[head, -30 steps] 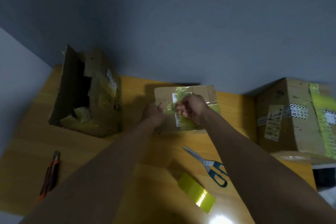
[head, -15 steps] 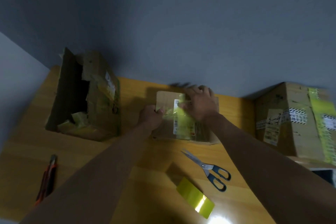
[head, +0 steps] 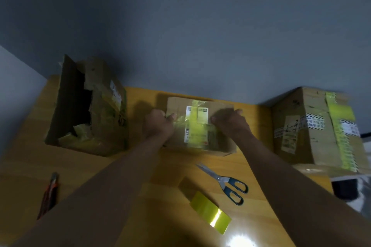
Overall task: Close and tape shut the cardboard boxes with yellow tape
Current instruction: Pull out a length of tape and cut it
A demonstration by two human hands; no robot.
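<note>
A small closed cardboard box (head: pixel 218 106) sits at the middle back of the table, with a white label and a strip of yellow tape (head: pixel 195 124) down its top. My left hand (head: pixel 159 124) grips the box's left side, thumb on top. My right hand (head: pixel 228 123) grips the right side, fingers curled over the edge. A roll of yellow tape (head: pixel 209 211) lies near the front, beside blue-handled scissors (head: pixel 224 183).
A large open torn box (head: pixel 86 108) stands at the left on the wooden table (head: pixel 140 94). A taped box (head: pixel 317 126) stands at the right. An orange utility knife (head: pixel 49 194) lies at the front left. A dark object (head: pixel 344 188) sits at the right edge.
My right hand moved from the tape at the top middle to the box's right side. My left hand shifted to the left side. The box now lies squarer to me.
</note>
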